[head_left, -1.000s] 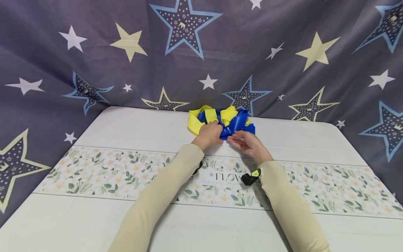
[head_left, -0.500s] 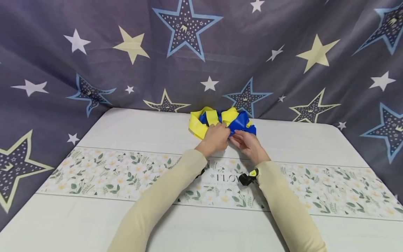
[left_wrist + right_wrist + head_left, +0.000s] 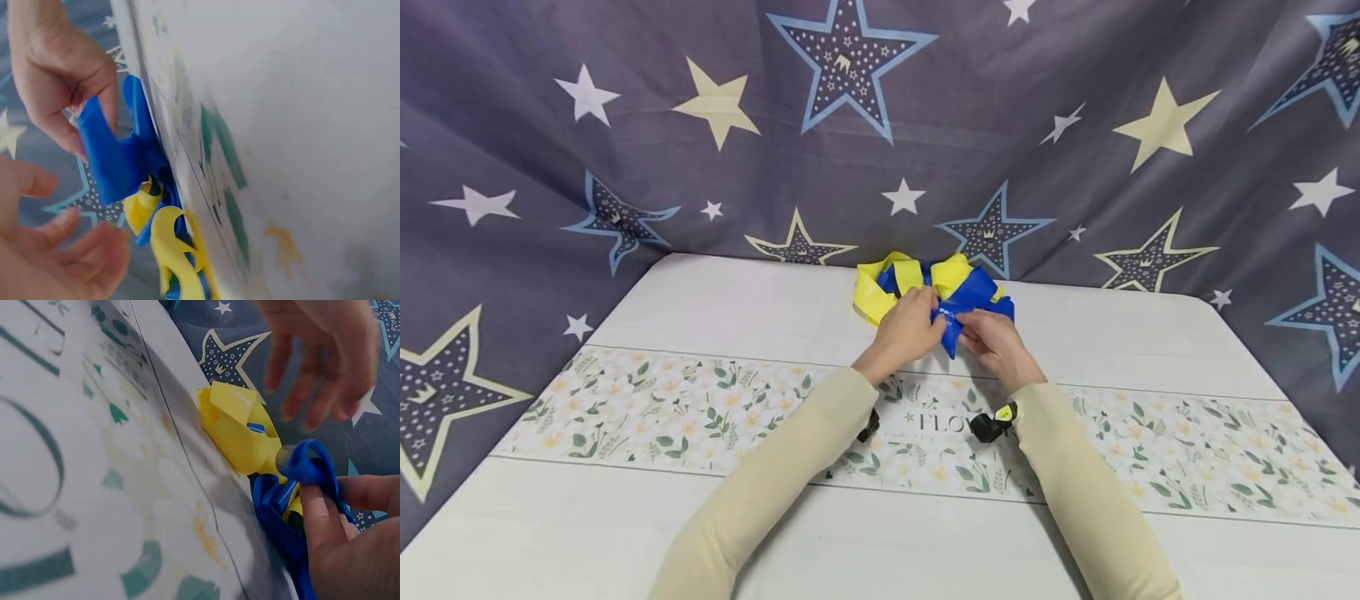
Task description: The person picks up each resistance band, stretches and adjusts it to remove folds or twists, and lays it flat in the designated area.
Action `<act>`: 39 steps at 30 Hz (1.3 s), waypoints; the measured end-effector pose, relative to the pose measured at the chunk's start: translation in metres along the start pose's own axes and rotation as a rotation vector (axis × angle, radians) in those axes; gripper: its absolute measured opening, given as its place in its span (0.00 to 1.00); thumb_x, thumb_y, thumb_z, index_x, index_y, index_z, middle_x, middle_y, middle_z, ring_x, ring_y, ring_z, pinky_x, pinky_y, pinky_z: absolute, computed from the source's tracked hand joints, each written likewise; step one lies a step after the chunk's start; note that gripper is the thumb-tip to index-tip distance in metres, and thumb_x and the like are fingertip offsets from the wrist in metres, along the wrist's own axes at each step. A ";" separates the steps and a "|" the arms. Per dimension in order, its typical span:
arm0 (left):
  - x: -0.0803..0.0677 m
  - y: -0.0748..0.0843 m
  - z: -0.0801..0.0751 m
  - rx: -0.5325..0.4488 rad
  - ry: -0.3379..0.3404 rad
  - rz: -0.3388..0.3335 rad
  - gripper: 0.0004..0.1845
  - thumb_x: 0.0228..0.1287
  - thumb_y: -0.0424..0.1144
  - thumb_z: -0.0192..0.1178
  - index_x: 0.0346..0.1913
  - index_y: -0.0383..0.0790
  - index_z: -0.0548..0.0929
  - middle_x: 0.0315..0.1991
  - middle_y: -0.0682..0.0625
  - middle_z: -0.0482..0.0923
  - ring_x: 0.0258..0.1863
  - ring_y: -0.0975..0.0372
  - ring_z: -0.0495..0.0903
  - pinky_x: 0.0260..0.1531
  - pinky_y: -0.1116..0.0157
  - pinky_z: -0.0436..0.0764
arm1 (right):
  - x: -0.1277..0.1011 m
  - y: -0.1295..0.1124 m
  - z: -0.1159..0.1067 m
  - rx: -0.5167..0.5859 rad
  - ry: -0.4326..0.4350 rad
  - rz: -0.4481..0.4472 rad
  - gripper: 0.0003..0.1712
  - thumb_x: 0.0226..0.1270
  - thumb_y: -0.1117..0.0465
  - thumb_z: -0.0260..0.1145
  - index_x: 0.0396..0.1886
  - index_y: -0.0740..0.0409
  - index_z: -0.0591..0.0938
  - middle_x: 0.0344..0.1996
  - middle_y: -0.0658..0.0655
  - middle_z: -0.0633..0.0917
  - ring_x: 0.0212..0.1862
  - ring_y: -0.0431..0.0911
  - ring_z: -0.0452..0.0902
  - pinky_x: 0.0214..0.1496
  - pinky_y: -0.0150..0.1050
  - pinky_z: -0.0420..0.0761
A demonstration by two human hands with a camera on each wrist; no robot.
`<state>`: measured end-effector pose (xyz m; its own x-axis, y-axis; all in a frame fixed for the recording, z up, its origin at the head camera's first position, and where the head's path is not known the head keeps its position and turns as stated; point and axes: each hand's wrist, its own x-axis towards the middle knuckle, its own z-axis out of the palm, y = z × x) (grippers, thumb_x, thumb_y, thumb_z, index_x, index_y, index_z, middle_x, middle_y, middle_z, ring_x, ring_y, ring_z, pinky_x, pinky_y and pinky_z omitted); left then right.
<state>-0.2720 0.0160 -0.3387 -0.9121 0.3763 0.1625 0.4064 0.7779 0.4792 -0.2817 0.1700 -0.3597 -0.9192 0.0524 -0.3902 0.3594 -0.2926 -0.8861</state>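
A heap of wide, shiny ribbon lies at the table's far edge, yellow ribbon (image 3: 871, 298) on the left and blue ribbon (image 3: 973, 290) on the right. My right hand (image 3: 996, 342) pinches a blue loop between thumb and fingers, as the right wrist view shows with the blue ribbon (image 3: 306, 469) lifted out of the heap. My left hand (image 3: 910, 327) is just left of that loop. In the left wrist view the left hand's fingers (image 3: 103, 259) are loosely bent with nothing between them, apart from the blue ribbon (image 3: 106, 156).
The white table (image 3: 625, 517) carries a floral printed band (image 3: 700, 417) with lettering across its middle. Right behind the heap hangs a dark star-patterned curtain (image 3: 820, 167). A small black wrist camera (image 3: 988, 427) sticks out below the right sleeve.
My left hand has moved a little right, then slightly back left. A blue ribbon end now points forward between the hands. My right hand stays close to the same spot.
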 end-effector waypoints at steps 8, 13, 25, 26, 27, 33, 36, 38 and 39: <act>0.002 -0.017 0.003 -0.596 -0.171 -0.229 0.20 0.70 0.42 0.53 0.60 0.34 0.70 0.56 0.42 0.75 0.57 0.53 0.75 0.55 0.59 0.76 | -0.009 0.000 0.004 -0.010 -0.085 -0.012 0.07 0.69 0.69 0.55 0.32 0.58 0.77 0.19 0.47 0.84 0.25 0.36 0.82 0.33 0.29 0.81; -0.002 -0.021 0.006 -0.752 -0.217 -0.301 0.12 0.68 0.37 0.57 0.28 0.40 0.66 0.22 0.53 0.67 0.24 0.62 0.72 0.28 0.68 0.71 | -0.012 0.007 0.005 -0.040 -0.113 -0.038 0.07 0.69 0.69 0.55 0.30 0.57 0.76 0.16 0.45 0.80 0.21 0.35 0.76 0.34 0.30 0.77; -0.013 -0.013 0.005 -0.752 -0.224 -0.337 0.17 0.68 0.35 0.57 0.23 0.40 0.64 0.22 0.49 0.72 0.19 0.65 0.77 0.22 0.71 0.80 | -0.009 0.008 0.002 0.103 -0.109 0.023 0.09 0.69 0.68 0.56 0.29 0.57 0.78 0.22 0.48 0.84 0.27 0.37 0.81 0.33 0.30 0.80; -0.014 -0.013 0.005 -0.777 -0.238 -0.349 0.13 0.67 0.34 0.57 0.25 0.39 0.67 0.23 0.48 0.76 0.19 0.65 0.79 0.22 0.70 0.81 | -0.009 0.008 0.002 0.126 -0.118 0.035 0.12 0.70 0.69 0.55 0.26 0.56 0.78 0.21 0.48 0.84 0.26 0.38 0.81 0.32 0.29 0.80; -0.014 -0.012 0.006 -0.801 -0.250 -0.360 0.10 0.67 0.33 0.57 0.29 0.37 0.70 0.25 0.45 0.79 0.18 0.63 0.81 0.23 0.69 0.82 | -0.009 0.009 0.003 0.146 -0.123 0.044 0.13 0.70 0.69 0.55 0.25 0.56 0.79 0.21 0.49 0.85 0.26 0.38 0.81 0.31 0.29 0.80; -0.019 -0.011 0.005 -0.806 -0.277 -0.365 0.16 0.65 0.31 0.58 0.53 0.28 0.75 0.31 0.38 0.84 0.19 0.60 0.84 0.26 0.67 0.84 | -0.006 0.005 0.005 0.185 -0.104 0.075 0.04 0.69 0.69 0.55 0.35 0.59 0.75 0.22 0.50 0.86 0.26 0.38 0.83 0.30 0.28 0.81; -0.022 -0.011 0.002 -0.777 -0.285 -0.338 0.19 0.65 0.31 0.59 0.57 0.27 0.72 0.31 0.36 0.85 0.20 0.58 0.85 0.27 0.66 0.84 | -0.004 0.001 0.005 0.185 -0.079 0.085 0.04 0.69 0.68 0.56 0.41 0.59 0.72 0.23 0.50 0.86 0.27 0.38 0.83 0.30 0.28 0.81; -0.024 -0.010 0.000 -0.762 -0.298 -0.323 0.18 0.65 0.31 0.59 0.56 0.27 0.73 0.31 0.36 0.85 0.21 0.58 0.86 0.27 0.65 0.85 | -0.002 -0.003 0.005 0.195 -0.067 0.098 0.07 0.68 0.68 0.56 0.44 0.59 0.70 0.23 0.50 0.86 0.27 0.38 0.83 0.32 0.28 0.82; -0.026 -0.009 -0.001 -0.760 -0.309 -0.315 0.17 0.65 0.31 0.59 0.54 0.28 0.74 0.31 0.36 0.85 0.22 0.57 0.86 0.28 0.64 0.85 | -0.001 -0.005 0.004 0.204 -0.064 0.105 0.08 0.68 0.69 0.56 0.45 0.58 0.70 0.24 0.50 0.86 0.27 0.38 0.83 0.32 0.28 0.82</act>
<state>-0.2523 -0.0015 -0.3463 -0.8757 0.4055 -0.2621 -0.1081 0.3644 0.9250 -0.2832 0.1675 -0.3541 -0.8892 -0.0467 -0.4552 0.4195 -0.4802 -0.7703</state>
